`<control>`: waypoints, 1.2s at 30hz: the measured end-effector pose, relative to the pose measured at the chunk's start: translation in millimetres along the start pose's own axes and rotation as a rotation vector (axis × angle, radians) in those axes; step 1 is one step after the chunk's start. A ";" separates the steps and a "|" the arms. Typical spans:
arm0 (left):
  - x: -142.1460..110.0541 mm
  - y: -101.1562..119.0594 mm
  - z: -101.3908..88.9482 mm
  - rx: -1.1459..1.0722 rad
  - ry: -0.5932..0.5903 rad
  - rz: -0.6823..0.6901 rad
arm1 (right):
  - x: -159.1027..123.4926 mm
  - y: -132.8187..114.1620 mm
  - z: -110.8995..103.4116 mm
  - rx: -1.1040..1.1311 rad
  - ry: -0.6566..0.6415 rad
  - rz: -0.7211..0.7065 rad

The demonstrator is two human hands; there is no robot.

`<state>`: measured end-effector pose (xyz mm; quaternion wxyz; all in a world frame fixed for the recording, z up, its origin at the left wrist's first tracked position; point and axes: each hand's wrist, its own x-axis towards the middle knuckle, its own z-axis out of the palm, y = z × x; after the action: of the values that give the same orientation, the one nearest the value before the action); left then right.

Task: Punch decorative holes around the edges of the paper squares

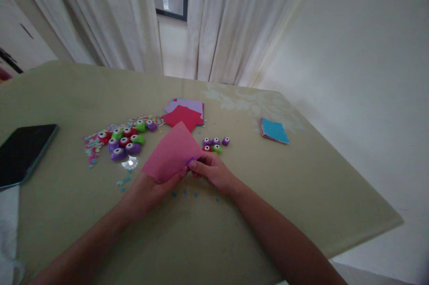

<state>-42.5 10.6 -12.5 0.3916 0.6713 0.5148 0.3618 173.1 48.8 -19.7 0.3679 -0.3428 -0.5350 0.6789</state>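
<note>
My left hand is closed on the lower edge of a pink paper sheet, which is tilted up over the table. Between the fingers of my right hand is a small purple craft punch, at the sheet's lower right edge. The fingers hide most of this punch. Just beyond my right hand stand several small punches in purple, red and green, with eye-like round tops. More such punches cluster to the left. Behind the pink sheet lie red paper and lilac paper.
Colourful confetti bits are spread around the left punches, with blue bits near my hands. A shiny clear round piece lies there too. A dark phone rests at the left. Blue squares are stacked at the right on the green table.
</note>
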 end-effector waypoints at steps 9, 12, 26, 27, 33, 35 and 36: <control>-0.8 -1.1 0.3 -0.002 -0.014 -0.024 | 0.1 -1.5 0.6 -0.002 -0.006 -0.007; -0.2 -0.9 0.3 0.014 -0.005 -0.009 | 0.2 -1.2 0.7 -0.001 -0.003 -0.004; -0.4 -3.9 1.7 0.004 0.017 -0.009 | 0.4 -2.1 0.5 -0.014 0.007 0.009; -0.5 -4.6 1.6 0.009 0.010 -0.011 | 0.5 -1.8 0.5 -0.014 0.007 0.011; -0.5 -3.8 1.5 -0.031 -0.015 -0.020 | 0.2 -1.7 0.5 -0.017 0.001 0.005; -0.2 -2.0 1.5 -0.038 -0.017 -0.022 | -0.2 -3.2 1.0 -0.018 -0.003 0.002; -0.1 -0.9 1.4 -0.033 -0.016 -0.021 | -0.5 -4.1 1.2 -0.016 -0.006 0.001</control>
<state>-41.7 10.5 -14.0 0.4107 0.6623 0.5124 0.3608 172.9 48.4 -15.4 0.3630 -0.3441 -0.5413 0.6759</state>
